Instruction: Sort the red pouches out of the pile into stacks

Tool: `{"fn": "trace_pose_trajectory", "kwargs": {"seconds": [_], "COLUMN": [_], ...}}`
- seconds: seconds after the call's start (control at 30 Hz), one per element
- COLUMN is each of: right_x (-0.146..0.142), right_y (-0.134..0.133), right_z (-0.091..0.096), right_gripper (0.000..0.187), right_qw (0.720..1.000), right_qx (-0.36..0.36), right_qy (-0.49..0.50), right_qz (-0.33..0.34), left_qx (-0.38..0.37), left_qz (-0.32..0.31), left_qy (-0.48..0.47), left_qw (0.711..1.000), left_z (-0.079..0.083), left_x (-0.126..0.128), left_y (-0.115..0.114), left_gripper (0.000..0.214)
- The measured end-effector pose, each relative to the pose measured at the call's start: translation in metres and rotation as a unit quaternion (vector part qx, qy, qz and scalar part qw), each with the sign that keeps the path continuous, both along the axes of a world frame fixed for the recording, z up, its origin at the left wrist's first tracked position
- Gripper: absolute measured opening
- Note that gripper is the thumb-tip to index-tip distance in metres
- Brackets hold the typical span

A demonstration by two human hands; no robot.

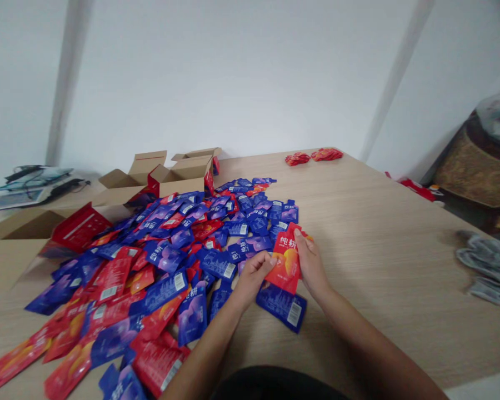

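Note:
Between my two hands is a red pouch (286, 261) with orange fruit and white characters on it. My left hand (254, 273) pinches its left edge between thumb and fingers. On the other side, my right hand (311, 261) grips the right edge near the top; another red pouch may lie behind it, but I cannot tell. Just below the hands a blue pouch (281, 305) lies on the table, barcode showing. To the left spreads a big loose heap of blue pouches (164, 255) and red pouches (115, 275), overlapping at all angles.
Open cardboard boxes (19, 255) stand behind and left of the heap. Two red stacks of pouches (327, 154) sit at the table's far edge. A grey cloth (489, 266) lies on the right. Papers and cables (35, 183) are at the far left, a brown chair (470, 166) at right.

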State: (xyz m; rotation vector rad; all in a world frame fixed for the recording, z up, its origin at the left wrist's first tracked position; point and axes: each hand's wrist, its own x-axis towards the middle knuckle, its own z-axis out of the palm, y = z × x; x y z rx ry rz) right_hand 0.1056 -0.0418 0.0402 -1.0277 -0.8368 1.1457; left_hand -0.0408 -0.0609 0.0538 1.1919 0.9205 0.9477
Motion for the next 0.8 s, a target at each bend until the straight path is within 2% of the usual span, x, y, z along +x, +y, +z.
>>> {"fn": "trace_pose_trajectory", "kwargs": {"seconds": [0.07,0.13,0.27,0.37,0.47,0.63,0.8], "right_x": [0.001,0.0,-0.005,-0.006,-0.004,0.001,-0.001], "right_y": [0.001,0.002,0.003,0.003,0.001,-0.002,-0.002], "right_z": [0.001,0.001,0.002,0.003,0.004,0.005,0.007], "right_gripper": [0.043,0.041,0.038,0.038,0.04,0.044,0.043], "right_qw": [1.0,0.999,0.996,0.994,0.995,0.998,0.997], "right_qx": [-0.01,-0.012,-0.016,-0.015,-0.001,0.004,0.006], "right_qy": [0.03,0.052,0.088,0.107,0.089,0.03,0.06], "right_qz": [0.003,-0.002,-0.011,-0.024,-0.042,-0.054,-0.056], "left_qx": [0.014,0.007,-0.072,-0.112,-0.102,-0.046,-0.009], "left_qz": [-0.031,-0.029,0.033,0.069,0.058,-0.027,0.006], "left_qy": [0.012,-0.02,-0.163,-0.211,-0.203,-0.08,-0.077], "left_qw": [0.999,0.999,0.984,0.969,0.972,0.995,0.997], "left_z": [0.005,0.009,0.01,0.004,-0.003,-0.01,-0.009], "left_x": [-0.003,-0.001,0.01,0.018,0.021,0.024,0.027], "left_y": [-0.001,-0.003,-0.009,-0.011,-0.013,-0.019,-0.022], "left_gripper": [0.038,0.037,0.041,0.048,0.054,0.054,0.044]}}
